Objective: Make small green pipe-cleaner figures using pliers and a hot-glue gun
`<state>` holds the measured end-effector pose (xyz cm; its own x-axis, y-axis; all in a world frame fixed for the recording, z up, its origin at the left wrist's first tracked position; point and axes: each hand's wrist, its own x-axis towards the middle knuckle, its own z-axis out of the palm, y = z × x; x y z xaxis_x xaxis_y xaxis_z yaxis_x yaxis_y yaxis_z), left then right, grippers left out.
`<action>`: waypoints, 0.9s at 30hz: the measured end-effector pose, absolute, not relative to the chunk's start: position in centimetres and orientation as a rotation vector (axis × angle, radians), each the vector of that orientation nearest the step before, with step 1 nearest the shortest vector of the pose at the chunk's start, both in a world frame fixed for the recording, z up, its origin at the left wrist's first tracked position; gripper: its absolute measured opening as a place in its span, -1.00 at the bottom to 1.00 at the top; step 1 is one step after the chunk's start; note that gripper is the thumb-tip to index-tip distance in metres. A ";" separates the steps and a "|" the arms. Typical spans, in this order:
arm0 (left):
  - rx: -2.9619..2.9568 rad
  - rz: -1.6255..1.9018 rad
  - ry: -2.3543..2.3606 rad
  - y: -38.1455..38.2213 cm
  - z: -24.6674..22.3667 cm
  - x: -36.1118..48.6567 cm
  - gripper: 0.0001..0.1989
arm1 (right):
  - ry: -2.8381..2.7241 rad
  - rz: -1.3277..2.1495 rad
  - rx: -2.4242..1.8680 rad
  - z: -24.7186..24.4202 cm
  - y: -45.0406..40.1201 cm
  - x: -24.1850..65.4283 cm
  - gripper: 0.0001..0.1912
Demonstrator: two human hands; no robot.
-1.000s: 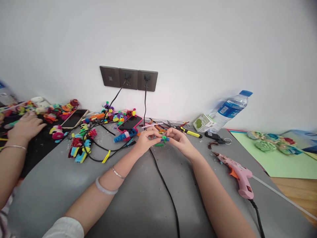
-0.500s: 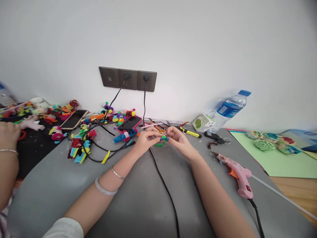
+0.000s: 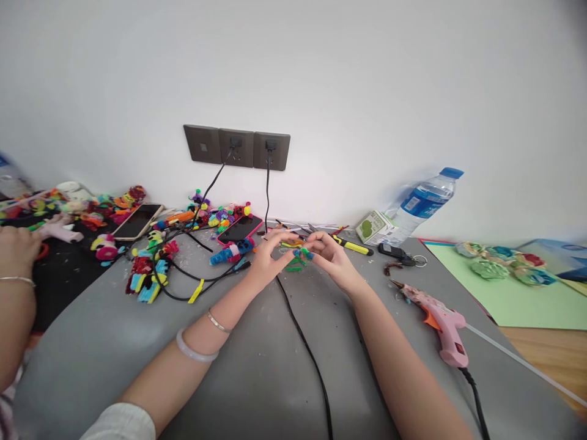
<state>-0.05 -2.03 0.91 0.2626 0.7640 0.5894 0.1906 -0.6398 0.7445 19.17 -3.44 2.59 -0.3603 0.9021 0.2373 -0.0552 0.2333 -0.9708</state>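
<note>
A small fuzzy green piece of pipe cleaner (image 3: 305, 251) is between my two hands above the grey table. My right hand (image 3: 334, 260) is closed on it at the fingertips, with the fingers curled over and the thumb below. My left hand (image 3: 270, 256) is open; its index finger is lifted away from the thumb, whose tip is at the piece's left side. Whether that thumb touches it I cannot tell. Under the hands lie green scraps (image 3: 295, 267). Just left of my left hand is a blue fuzzy figure (image 3: 232, 251).
A pink glue gun (image 3: 443, 321) lies at right by car keys (image 3: 398, 254), a tilted water bottle (image 3: 424, 201) and a yellow-handled cutter (image 3: 358, 246). Black cables (image 3: 302, 339) cross the table. Colourful fuzzy figures (image 3: 149, 269) and phones (image 3: 241, 230) sit left, near another person's hand (image 3: 18, 250).
My left index finger has lifted and spread from the thumb, opening the left pinch. My right fingers have shifted slightly and stay at the green piece.
</note>
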 end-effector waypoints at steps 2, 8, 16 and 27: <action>2.212 1.394 0.924 -2.2 1.1 -0.2 -0.69 | -1.523 1.236 -0.833 2.4 -3.3 19.2 -0.67; 2.601 0.943 0.998 -2.8 0.8 0.0 -0.56 | -1.234 0.984 -0.889 2.0 -2.5 19.8 -0.62; 2.841 0.540 0.834 -4.5 0.5 1.1 -0.47 | -1.154 0.845 -0.940 1.1 -1.8 20.3 -0.62; 2.802 0.349 1.036 -5.8 -1.4 2.0 -0.40 | -0.987 0.856 -0.935 0.5 -1.2 20.4 -0.58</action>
